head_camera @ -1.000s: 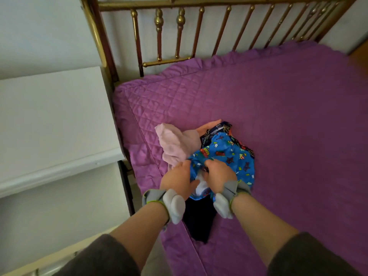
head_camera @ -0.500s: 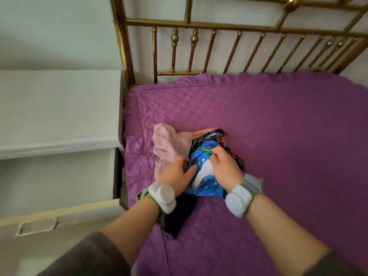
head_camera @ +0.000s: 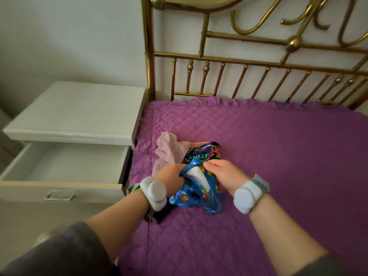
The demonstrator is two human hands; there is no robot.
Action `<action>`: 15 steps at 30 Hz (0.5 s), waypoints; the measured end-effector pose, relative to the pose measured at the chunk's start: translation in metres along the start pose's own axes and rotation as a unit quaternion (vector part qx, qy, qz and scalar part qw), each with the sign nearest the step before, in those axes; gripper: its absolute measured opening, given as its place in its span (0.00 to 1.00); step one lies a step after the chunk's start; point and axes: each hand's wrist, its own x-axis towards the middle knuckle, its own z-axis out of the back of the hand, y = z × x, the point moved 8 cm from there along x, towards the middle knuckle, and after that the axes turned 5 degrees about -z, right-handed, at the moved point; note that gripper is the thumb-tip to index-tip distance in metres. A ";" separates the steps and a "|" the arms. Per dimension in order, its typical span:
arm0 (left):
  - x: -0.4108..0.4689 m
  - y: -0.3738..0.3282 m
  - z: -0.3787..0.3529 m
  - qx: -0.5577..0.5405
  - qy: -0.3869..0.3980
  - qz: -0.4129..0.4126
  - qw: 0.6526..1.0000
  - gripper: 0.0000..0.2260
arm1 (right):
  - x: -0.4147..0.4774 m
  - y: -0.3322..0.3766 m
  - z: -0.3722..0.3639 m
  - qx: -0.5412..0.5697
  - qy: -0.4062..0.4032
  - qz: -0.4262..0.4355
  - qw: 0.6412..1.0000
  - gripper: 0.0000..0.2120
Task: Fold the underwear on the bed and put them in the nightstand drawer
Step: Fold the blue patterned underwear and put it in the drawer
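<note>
Plain off-white walls (head_camera: 69, 36) all round, pretty soft even light. A shiny brass bed frame headboard (head_camera: 249, 62) with straight spindles and curly scrollwork stands right against the wall. The bed has a purple quilted cover (head_camera: 278, 156) with a scalloped edge at the head. Just beside it sits a glossy white nightstand (head_camera: 79, 112), its top drawer (head_camera: 65, 166) pulled open.
</note>
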 end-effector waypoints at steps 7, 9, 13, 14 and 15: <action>-0.011 0.030 -0.040 0.117 0.183 -0.006 0.976 0.06 | 0.012 -0.044 -0.018 -0.178 0.050 -0.116 0.976 0.11; -0.016 0.041 -0.054 0.111 0.222 -0.011 0.969 0.08 | 0.018 -0.055 -0.022 -0.160 0.025 -0.136 0.977 0.09; -0.020 0.063 -0.078 0.008 0.288 0.006 0.958 0.15 | 0.038 -0.057 -0.014 -0.279 -0.099 -0.102 0.950 0.09; -0.018 0.065 -0.081 -0.032 0.289 0.020 0.956 0.16 | 0.042 -0.056 -0.013 -0.304 -0.125 -0.087 0.940 0.13; -0.016 0.066 -0.081 -0.049 0.275 0.034 0.960 0.16 | 0.042 -0.055 -0.012 -0.307 -0.138 -0.075 0.939 0.16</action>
